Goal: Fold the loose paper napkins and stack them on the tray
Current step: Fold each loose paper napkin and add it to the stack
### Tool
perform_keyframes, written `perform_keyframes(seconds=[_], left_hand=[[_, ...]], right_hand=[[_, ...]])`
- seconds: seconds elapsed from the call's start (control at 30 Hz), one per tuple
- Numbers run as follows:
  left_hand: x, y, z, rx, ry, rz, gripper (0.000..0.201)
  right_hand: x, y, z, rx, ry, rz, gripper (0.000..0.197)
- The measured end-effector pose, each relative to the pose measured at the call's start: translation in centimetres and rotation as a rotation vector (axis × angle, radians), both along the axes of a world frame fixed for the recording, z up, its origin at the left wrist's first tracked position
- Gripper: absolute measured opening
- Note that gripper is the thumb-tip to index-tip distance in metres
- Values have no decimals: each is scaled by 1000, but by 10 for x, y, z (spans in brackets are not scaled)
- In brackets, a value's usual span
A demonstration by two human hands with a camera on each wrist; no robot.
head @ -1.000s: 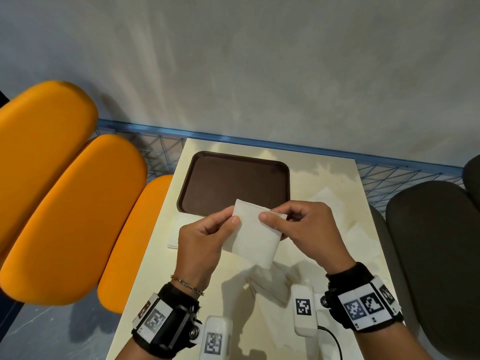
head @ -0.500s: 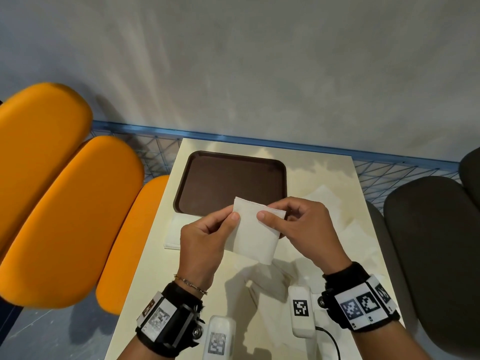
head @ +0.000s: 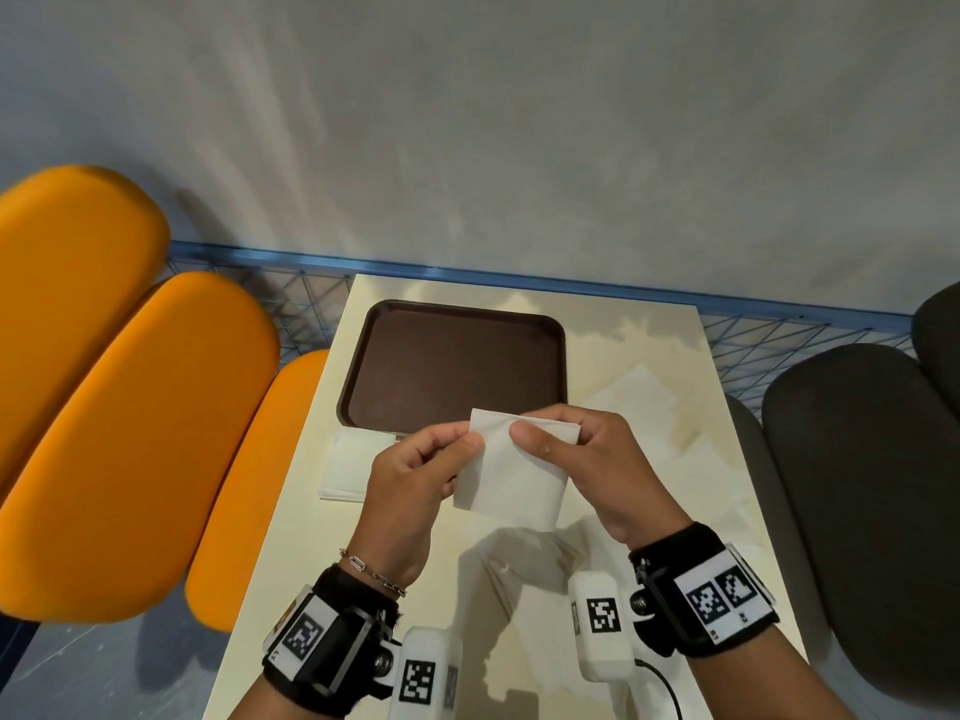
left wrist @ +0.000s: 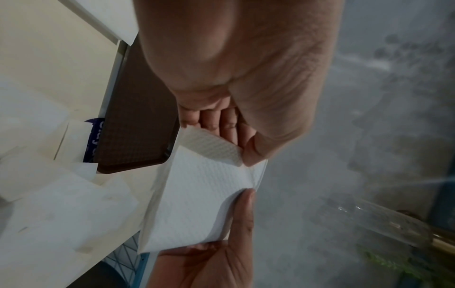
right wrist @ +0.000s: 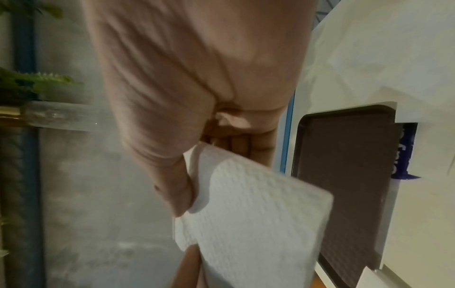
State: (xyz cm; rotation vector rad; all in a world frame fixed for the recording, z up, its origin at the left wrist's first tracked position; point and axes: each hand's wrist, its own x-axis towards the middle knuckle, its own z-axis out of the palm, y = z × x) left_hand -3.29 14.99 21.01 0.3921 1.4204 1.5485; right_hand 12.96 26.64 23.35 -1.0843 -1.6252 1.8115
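Cream table (head: 649, 356) against a grey wall, orange seats to the left, dark seats to the right. You hold one folded napkin (head: 511, 478) in the air just near of the brown tray (head: 452, 361). Your left hand (head: 415, 485) pinches its left top corner; your right hand (head: 597, 459) pinches the top edge. Compared with a second ago, little has changed: same grip, same height. The tray is bare, so stacking has not begun. Loose napkins (head: 639, 402) lie to the right, and a flat pile (head: 345, 470) sits left of your hands.

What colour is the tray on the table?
The rectangular plastic tray is dark brown; the head view shows it best.
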Motion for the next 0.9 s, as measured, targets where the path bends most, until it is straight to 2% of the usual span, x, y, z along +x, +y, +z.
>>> perform_keyframes(seconds=[0.13, 0.3, 0.6, 0.8, 0.9], left_hand=[[3, 4, 1, 15, 42, -12, 17], [6, 9, -4, 14, 99, 42, 12], [12, 9, -16, -25, 70, 148, 10], [29, 10, -22, -63, 117, 195, 8], [37, 9, -27, -81, 148, 208, 8]], right_hand=[[2, 0, -2, 43, -33, 18, 11], [6, 3, -2, 59, -57, 37, 10], [23, 10, -8, -115, -29, -11, 20], [29, 11, -19, -234, 6, -136, 15], [36, 12, -24, -299, 33, -163, 20]])
